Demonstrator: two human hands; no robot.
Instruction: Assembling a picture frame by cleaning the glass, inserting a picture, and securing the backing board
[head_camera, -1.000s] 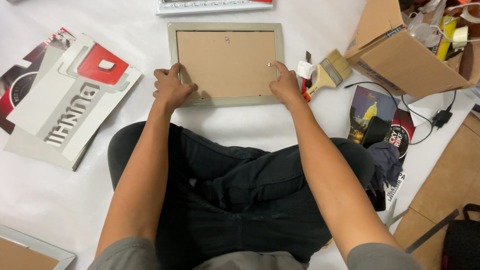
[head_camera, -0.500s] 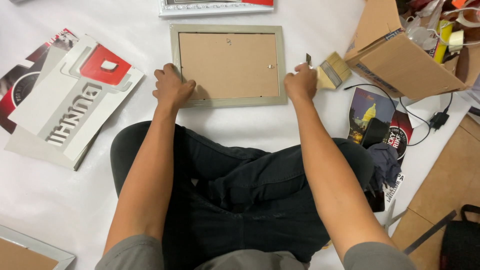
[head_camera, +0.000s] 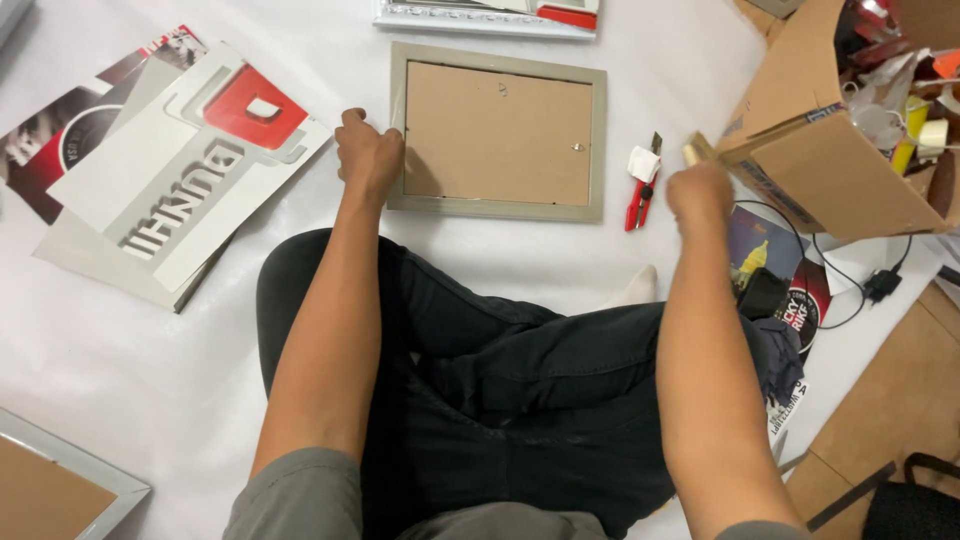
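**Picture frame face down, one hand steadying, one hand off at the tool side**

Head view, item by item.

1. Picture frame (head_camera: 497, 132): grey-green moulding, brown backing board uppermost, lying flat on the white floor sheet (head_camera: 120, 380) just ahead of the person's crossed legs. Small metal tabs and a hanger show on the backing board.

2. Left hand (head_camera: 367, 155): fingers curled and closed over the frame's left edge, touching the moulding near its lower left corner. Grip is light-looking, on one side only.

3. Right hand (head_camera: 700, 192): clear of the frame, closed into a loose fist beside the cardboard box (head_camera: 830, 170). A pale handle-like tip shows just above the knuckles; whether the hand clamps it cannot be told, as the hand is blurred.

4. Red-handled cutter (head_camera: 638, 192): on the sheet between frame and right hand, touching neither.

5. Printed boards (head_camera: 190, 180): stacked left of the frame, near the left hand.

Risks, as judged:
- With only one edge held, the frame may pivot or skid on the smooth sheet if pressed from the right.
- The cutter lies in the right hand's return path; a careless sweep could knock it or nick a finger.
- The cables (head_camera: 850, 290) and clutter by the box could snag the right forearm.
- Pressure on the backing board could bend the small tabs.
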